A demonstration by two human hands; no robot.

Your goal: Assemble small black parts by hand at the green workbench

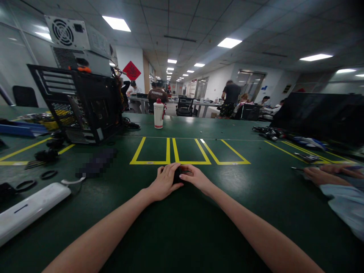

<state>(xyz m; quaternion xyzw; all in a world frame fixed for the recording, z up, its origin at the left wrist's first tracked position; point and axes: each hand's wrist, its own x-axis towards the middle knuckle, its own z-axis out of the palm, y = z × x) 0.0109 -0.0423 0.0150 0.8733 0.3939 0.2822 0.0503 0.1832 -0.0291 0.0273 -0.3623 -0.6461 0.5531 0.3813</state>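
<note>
A small black object (pixel 178 174) sits between my two hands, just in front of the yellow tape frames (pixel 170 163) on the green table (pixel 182 227). My left hand (pixel 165 182) has its fingers curved over the object's left side and top, with the thumb near its lower edge. From the right, my right hand (pixel 196 177) closes its thumb and fingers on the same object. The fingers hide much of it, so I cannot make out what it is.
An open black computer case (pixel 82 102) stands at the left, near a white power strip (pixel 34 210) and black rings (pixel 49 174). A white cup (pixel 158 115) stands farther back. At the right edge are another person's hands (pixel 327 174), beside tools and cables (pixel 267 132).
</note>
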